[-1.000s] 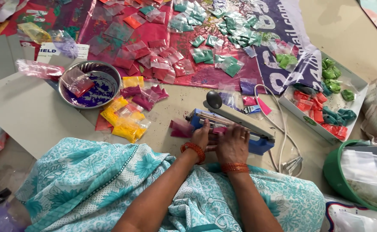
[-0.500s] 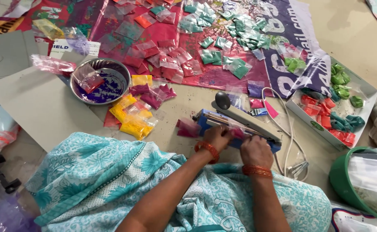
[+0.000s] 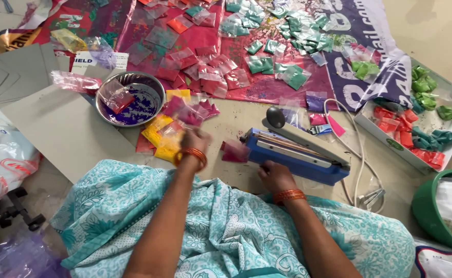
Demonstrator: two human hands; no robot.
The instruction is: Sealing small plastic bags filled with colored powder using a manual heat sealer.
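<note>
A blue heat sealer (image 3: pixel 298 154) with a black knob lies on the floor in front of me, its arm down. My right hand (image 3: pixel 272 176) rests against its near edge, holding nothing that I can see. My left hand (image 3: pixel 195 141) is blurred over a pile of yellow packets (image 3: pixel 159 139) and pink packets (image 3: pixel 190 110); whether it holds one is unclear. A single pink packet (image 3: pixel 234 152) lies by the sealer's left end, between my hands.
A steel bowl (image 3: pixel 156 87) of purple powder sits left of the pile. Several red and green packets cover a banner (image 3: pixel 267 87) beyond. To the right are a white tray (image 3: pixel 370 126) of coloured packets, a green bucket (image 3: pixel 431 211) and the sealer's cord (image 3: pixel 357 154).
Both hands were together at the sealer's left end on a packet. My left hand has swung left to the packet pile; my right hand stays by the sealer.
</note>
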